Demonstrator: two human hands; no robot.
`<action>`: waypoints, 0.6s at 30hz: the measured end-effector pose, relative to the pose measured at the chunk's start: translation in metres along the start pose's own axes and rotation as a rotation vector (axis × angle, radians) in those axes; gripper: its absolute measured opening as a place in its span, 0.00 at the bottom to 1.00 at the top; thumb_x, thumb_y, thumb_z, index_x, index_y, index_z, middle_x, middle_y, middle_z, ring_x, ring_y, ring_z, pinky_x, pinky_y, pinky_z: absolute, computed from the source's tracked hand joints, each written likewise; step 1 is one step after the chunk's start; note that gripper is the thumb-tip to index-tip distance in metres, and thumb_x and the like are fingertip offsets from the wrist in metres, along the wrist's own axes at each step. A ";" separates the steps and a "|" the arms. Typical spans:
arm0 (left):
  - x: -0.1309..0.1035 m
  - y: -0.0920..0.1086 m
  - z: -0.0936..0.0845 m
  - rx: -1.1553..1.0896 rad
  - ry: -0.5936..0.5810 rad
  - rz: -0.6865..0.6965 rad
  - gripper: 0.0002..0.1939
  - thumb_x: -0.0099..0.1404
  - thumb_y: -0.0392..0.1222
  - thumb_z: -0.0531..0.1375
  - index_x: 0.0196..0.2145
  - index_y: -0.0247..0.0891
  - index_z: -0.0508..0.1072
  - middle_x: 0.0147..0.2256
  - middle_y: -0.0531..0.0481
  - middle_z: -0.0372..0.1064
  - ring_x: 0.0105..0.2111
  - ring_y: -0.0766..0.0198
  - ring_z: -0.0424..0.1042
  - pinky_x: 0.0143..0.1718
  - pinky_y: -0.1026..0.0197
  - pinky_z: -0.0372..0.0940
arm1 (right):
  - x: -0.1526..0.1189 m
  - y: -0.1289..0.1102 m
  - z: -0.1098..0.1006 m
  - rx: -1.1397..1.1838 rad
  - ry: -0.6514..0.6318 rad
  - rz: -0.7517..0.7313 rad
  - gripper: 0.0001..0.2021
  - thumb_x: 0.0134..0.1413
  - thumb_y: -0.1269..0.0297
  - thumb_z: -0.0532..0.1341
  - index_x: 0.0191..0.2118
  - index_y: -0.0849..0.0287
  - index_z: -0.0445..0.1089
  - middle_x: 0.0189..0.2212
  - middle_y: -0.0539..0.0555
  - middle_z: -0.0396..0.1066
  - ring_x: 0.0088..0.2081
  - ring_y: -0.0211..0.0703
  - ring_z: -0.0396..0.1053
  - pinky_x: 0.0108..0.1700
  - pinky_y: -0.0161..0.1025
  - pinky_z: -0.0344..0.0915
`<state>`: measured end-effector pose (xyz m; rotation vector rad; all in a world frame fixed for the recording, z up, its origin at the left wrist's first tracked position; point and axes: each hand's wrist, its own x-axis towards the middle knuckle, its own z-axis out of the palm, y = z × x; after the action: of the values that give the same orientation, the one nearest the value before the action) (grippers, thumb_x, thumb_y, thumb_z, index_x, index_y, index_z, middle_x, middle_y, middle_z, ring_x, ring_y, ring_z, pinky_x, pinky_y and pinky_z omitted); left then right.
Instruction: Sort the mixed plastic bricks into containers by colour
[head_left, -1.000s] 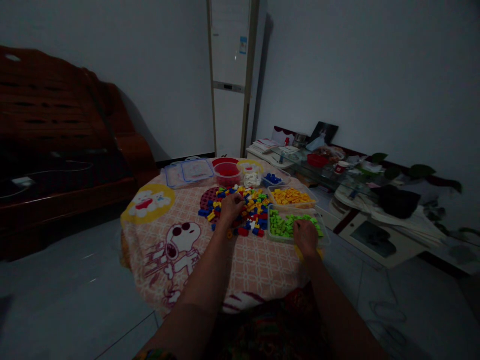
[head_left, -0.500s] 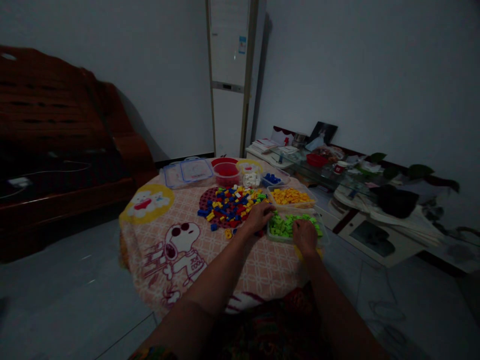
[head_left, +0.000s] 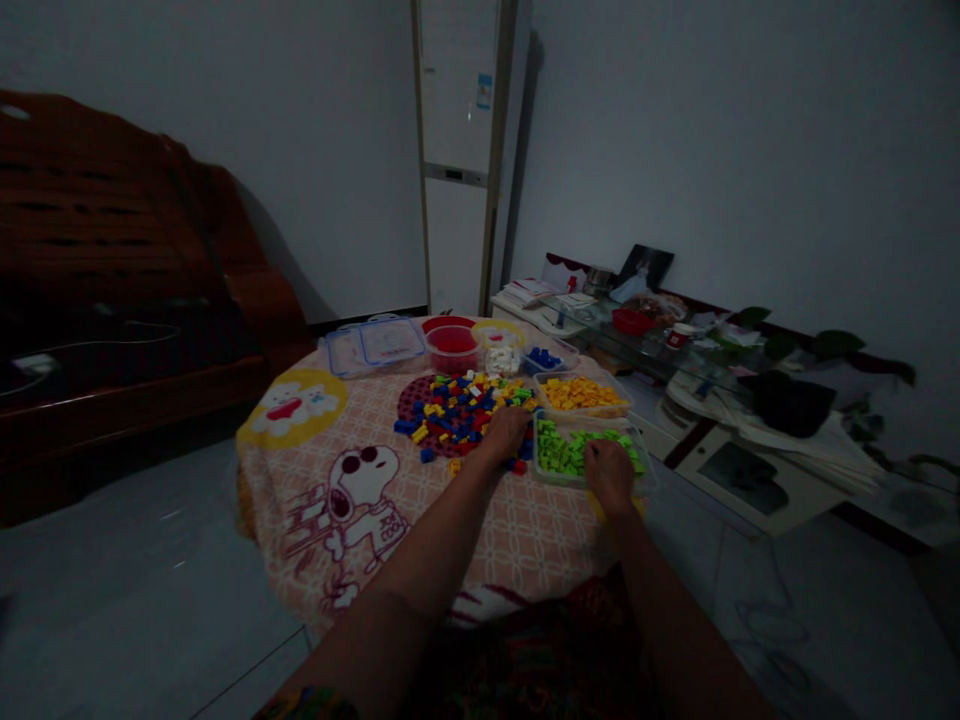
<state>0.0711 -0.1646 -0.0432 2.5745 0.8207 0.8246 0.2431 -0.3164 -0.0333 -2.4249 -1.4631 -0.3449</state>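
Observation:
A mixed pile of small toy building bricks [head_left: 457,410], blue, yellow, red and a few green, lies on a round table. My left hand [head_left: 506,434] reaches over the right edge of this pile; its fingertips are too dark and small to read. My right hand [head_left: 610,472] is above a clear plastic box [head_left: 551,478] of green bricks [head_left: 566,452]. Its fingers are curled together, and whatever they may hold is hidden. Behind that box stands another with yellow-orange bricks [head_left: 581,393].
Farther back are a box of blue bricks [head_left: 541,358], a container of white bricks [head_left: 502,360], a red-looking tub [head_left: 454,350] and blue-rimmed lids [head_left: 391,341]. A patterned cloth [head_left: 517,540] covers the table. A cluttered glass-topped cabinet [head_left: 637,345] stands to the right.
My left hand has drawn back from the left edge of the green-brick box to the right side of the mixed pile. My right hand stays almost still over the green bricks.

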 end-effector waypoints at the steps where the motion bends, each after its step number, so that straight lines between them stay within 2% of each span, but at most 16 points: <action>1: 0.001 0.000 0.000 0.031 -0.013 0.000 0.13 0.65 0.32 0.55 0.40 0.39 0.79 0.45 0.43 0.77 0.49 0.57 0.73 0.56 0.55 0.64 | 0.000 0.000 0.000 -0.001 -0.001 -0.002 0.15 0.64 0.68 0.53 0.31 0.60 0.76 0.34 0.57 0.77 0.37 0.43 0.69 0.40 0.38 0.54; 3: 0.003 -0.001 -0.002 0.087 -0.034 -0.029 0.13 0.67 0.34 0.54 0.40 0.38 0.79 0.46 0.41 0.77 0.50 0.55 0.73 0.57 0.53 0.62 | 0.000 0.000 0.000 -0.003 0.002 -0.006 0.15 0.64 0.68 0.53 0.32 0.60 0.76 0.34 0.57 0.77 0.37 0.43 0.69 0.41 0.38 0.54; 7: 0.000 -0.006 -0.013 0.152 -0.033 -0.175 0.09 0.65 0.37 0.59 0.37 0.38 0.80 0.43 0.40 0.77 0.49 0.53 0.73 0.56 0.53 0.62 | -0.001 -0.001 -0.001 0.001 0.006 -0.002 0.15 0.64 0.68 0.53 0.33 0.60 0.76 0.35 0.58 0.77 0.38 0.43 0.69 0.40 0.38 0.54; 12: -0.004 -0.013 -0.027 0.304 0.026 -0.379 0.11 0.66 0.39 0.57 0.37 0.36 0.80 0.42 0.39 0.77 0.49 0.51 0.72 0.57 0.50 0.61 | 0.001 0.000 0.000 0.013 -0.008 0.012 0.14 0.64 0.68 0.54 0.33 0.60 0.77 0.35 0.57 0.77 0.37 0.42 0.69 0.40 0.37 0.53; 14: -0.002 -0.014 -0.028 0.285 0.036 -0.356 0.12 0.66 0.38 0.56 0.39 0.36 0.80 0.42 0.39 0.78 0.49 0.52 0.73 0.56 0.52 0.62 | 0.001 0.000 0.000 0.018 -0.007 0.010 0.14 0.64 0.68 0.54 0.33 0.60 0.77 0.35 0.57 0.77 0.38 0.42 0.69 0.40 0.37 0.54; 18: 0.005 -0.010 -0.017 0.163 0.002 -0.136 0.19 0.66 0.31 0.52 0.48 0.38 0.78 0.50 0.43 0.76 0.52 0.57 0.72 0.57 0.56 0.64 | 0.000 0.000 0.000 0.023 0.003 0.011 0.14 0.65 0.68 0.54 0.34 0.60 0.77 0.35 0.58 0.77 0.38 0.43 0.69 0.40 0.37 0.54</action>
<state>0.0606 -0.1519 -0.0322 2.6200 1.0921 0.7476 0.2433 -0.3163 -0.0332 -2.4129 -1.4438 -0.3272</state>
